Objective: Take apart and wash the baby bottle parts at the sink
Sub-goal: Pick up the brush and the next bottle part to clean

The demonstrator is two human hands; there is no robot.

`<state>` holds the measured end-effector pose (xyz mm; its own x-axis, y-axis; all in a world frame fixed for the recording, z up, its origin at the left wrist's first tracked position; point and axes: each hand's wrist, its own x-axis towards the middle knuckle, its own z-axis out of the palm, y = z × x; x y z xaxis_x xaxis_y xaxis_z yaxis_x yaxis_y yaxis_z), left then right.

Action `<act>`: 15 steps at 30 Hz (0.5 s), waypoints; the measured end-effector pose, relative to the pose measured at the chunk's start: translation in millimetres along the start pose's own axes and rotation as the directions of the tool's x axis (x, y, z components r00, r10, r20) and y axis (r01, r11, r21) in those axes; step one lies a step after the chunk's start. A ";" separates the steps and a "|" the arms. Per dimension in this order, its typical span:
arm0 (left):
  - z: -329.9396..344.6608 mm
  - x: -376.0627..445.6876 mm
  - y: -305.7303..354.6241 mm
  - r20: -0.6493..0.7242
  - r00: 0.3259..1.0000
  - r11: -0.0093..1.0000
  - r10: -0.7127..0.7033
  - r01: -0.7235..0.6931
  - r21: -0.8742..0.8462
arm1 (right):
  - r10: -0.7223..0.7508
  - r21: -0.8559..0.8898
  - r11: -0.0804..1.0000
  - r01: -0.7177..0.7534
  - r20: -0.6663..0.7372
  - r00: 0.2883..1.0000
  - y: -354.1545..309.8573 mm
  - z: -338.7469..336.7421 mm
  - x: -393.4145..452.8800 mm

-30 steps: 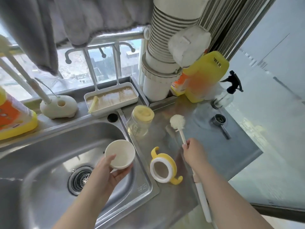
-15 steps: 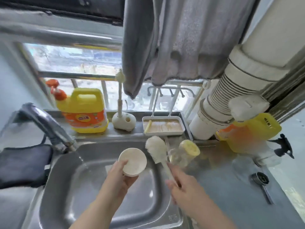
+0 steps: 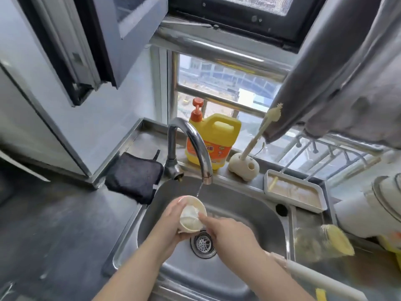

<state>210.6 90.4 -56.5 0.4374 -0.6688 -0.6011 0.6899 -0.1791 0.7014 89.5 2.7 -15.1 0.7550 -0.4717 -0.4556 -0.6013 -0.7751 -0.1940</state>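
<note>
Over the steel sink (image 3: pixel 249 213), the person's left hand (image 3: pixel 173 222) curls its fingers round the outside of a small cream cap (image 3: pixel 194 213), holding it tilted with its open mouth turned up and toward the right, just under the spout of the tap (image 3: pixel 191 144). A thin stream of water (image 3: pixel 199 190) falls from the spout onto the cap's far rim. The right hand (image 3: pixel 230 235) grips the handle of a bottle brush (image 3: pixel 191 216), its fingers wrapped round the handle close to the head; the white brush head sits inside the cap, touching its inner wall, and the pale handle end runs out past the wrist toward the near right edge of the sink. Both hands are above the drain (image 3: pixel 202 244), which lies in the middle of the basin. On the counter just right of the sink's right rim lies the clear baby bottle (image 3: pixel 314 244) on its side, blurred, with a yellowish part at its right end. Along the back ledge behind the sink stand a yellow soap jug (image 3: pixel 214 140) with an orange pump, a cream brush holder (image 3: pixel 244 166) with a long brush standing in it, and a white tray (image 3: pixel 295 192) at the back right corner. A dark cloth (image 3: pixel 134 177) lies over the sink's back left corner, beside the tap's base. A grey towel (image 3: pixel 347 72) hangs at the upper right.
</note>
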 end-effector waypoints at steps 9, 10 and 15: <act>5.1 22.1 27.2 0.009 0.988 0.956 0.154 -0.151 0.251 | -0.138 -0.409 0.908 0.094 -0.079 0.987 -8.3 -33.5 21.6; 5.8 24.5 29.1 0.031 0.987 0.949 0.155 -0.158 0.274 | -0.118 -0.389 0.918 0.078 -0.079 0.990 -6.2 -34.1 22.9; 8.3 31.0 27.9 0.072 0.994 0.914 0.082 -0.104 0.392 | -0.063 -0.079 0.995 0.064 0.016 0.998 13.6 -18.9 31.1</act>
<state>238.6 58.7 -52.4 0.4501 -0.7315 -0.5121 0.3589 -0.3770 0.8539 109.7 -30.5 -15.5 0.7870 -0.4149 -0.4566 -0.5290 -0.8346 -0.1535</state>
